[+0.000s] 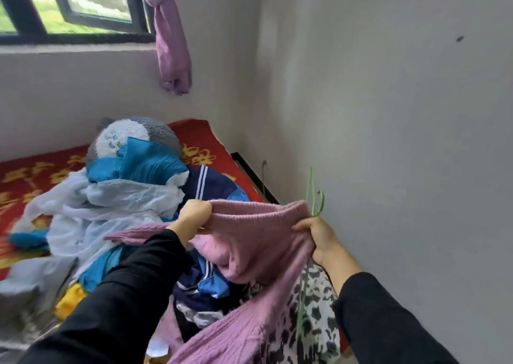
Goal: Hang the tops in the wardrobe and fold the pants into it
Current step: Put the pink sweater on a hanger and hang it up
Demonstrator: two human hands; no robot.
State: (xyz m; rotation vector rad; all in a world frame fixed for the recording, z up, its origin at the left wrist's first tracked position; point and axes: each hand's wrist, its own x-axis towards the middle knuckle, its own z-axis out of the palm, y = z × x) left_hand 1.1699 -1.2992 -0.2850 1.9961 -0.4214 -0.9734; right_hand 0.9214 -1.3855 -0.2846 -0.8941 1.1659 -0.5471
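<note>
A pink knitted sweater (pixel 249 241) is stretched between both hands above a heap of clothes. My left hand (pixel 194 215) grips its ribbed edge on the left. My right hand (pixel 319 236) grips the other end of that edge together with a thin green wire hanger (pixel 315 197), whose hook sticks up above the hand and whose lower part runs down behind the sweater. The rest of the sweater hangs down toward me. No wardrobe is in view.
The clothes pile (pixel 125 205) on the red flowered bed (pixel 200 141) holds white, blue and navy garments and a black-and-white patterned piece (pixel 313 316). A grey plush toy (pixel 133 136) lies behind it. A white wall (pixel 402 141) stands close on the right; a window and purple curtain (pixel 170 44) are above.
</note>
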